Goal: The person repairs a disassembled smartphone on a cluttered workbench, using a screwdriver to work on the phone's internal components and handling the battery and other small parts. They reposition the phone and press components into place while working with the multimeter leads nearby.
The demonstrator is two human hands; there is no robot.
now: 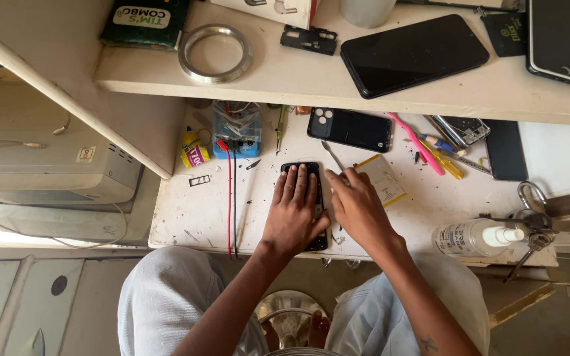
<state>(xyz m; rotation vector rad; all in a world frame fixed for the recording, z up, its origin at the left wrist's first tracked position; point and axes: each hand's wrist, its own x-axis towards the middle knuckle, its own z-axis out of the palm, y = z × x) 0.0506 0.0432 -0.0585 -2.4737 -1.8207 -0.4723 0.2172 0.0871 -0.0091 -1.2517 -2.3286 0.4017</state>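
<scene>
My left hand lies flat on a black phone that rests on the white workbench, fingers spread over its upper part. Right beside it, my right hand grips metal tweezers whose tip points up and away from the phone's top right corner. A phone battery with a yellow edge lies just right of my right hand. A black phone back cover with a camera cutout sits behind the phone.
A shelf above holds a metal ring, a large dark phone and another phone. On the bench are a blue box with red and black leads, a yellow glue tube, pink and yellow tools, and a clear spray bottle.
</scene>
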